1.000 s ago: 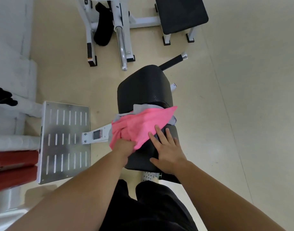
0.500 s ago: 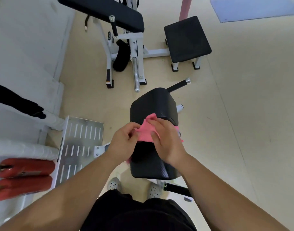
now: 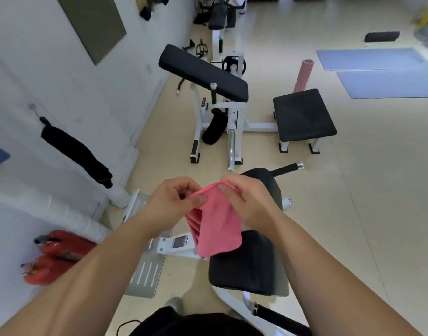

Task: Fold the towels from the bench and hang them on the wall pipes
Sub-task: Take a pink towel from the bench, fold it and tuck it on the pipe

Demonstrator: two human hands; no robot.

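Above the black bench [image 3: 244,263], left hand [image 3: 169,202] and right hand [image 3: 251,202] each grip the folded pink towel [image 3: 215,226].

The black padded bench [image 3: 242,267] stands on the beige floor [image 3: 353,214], with a strip of grey cloth [image 3: 281,280] lying along its near right edge.

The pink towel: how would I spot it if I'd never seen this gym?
Find the black padded bench nearest the person. Just above it, the left hand and right hand pinch the top edge of the pink towel, which hangs down. It is the only pink cloth; the other pink thing, a roller, stands far off.
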